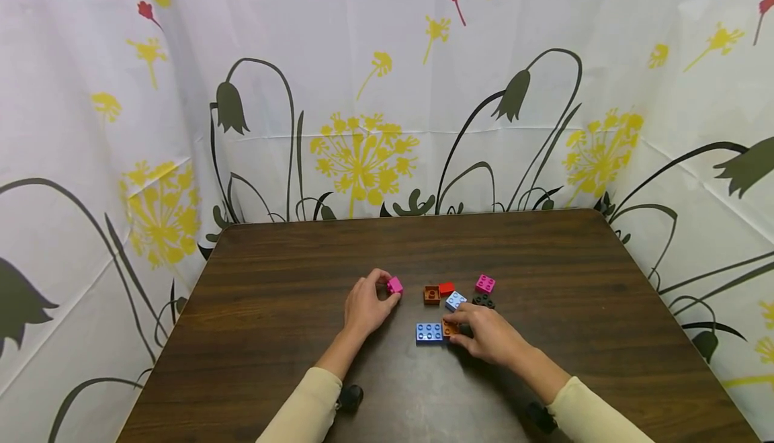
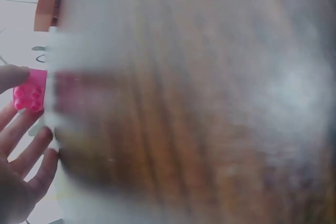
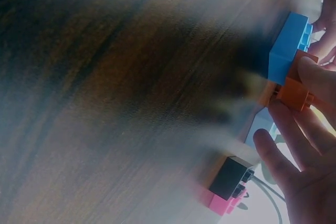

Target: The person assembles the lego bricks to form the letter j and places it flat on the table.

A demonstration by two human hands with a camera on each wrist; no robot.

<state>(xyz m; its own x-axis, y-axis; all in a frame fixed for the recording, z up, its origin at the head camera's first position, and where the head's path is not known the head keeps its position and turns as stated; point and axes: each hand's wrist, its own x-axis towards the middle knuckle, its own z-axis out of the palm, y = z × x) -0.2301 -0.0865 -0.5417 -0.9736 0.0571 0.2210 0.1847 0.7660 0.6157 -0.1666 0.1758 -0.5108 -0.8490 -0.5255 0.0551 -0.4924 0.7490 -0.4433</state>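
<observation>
My left hand (image 1: 364, 305) pinches a small pink toy brick (image 1: 395, 285) between thumb and fingers, left of the other bricks. In the left wrist view the studs of the pink brick (image 2: 29, 92) show, with the other fingers spread below it. My right hand (image 1: 488, 334) grips an orange brick (image 1: 449, 329) by its sides, thumb at the near side. That orange brick (image 3: 295, 88) stands right at the end of a longer blue brick (image 1: 428, 333), also seen in the right wrist view as the blue brick (image 3: 289, 45).
Behind the right hand lie a brown brick (image 1: 431, 295), a red brick (image 1: 446, 288), a light blue brick (image 1: 455, 300), a black brick (image 1: 484, 301) and another pink brick (image 1: 485, 284). The dark wooden table (image 1: 290, 255) meets a flower-patterned curtain (image 1: 363, 26) at its far edge.
</observation>
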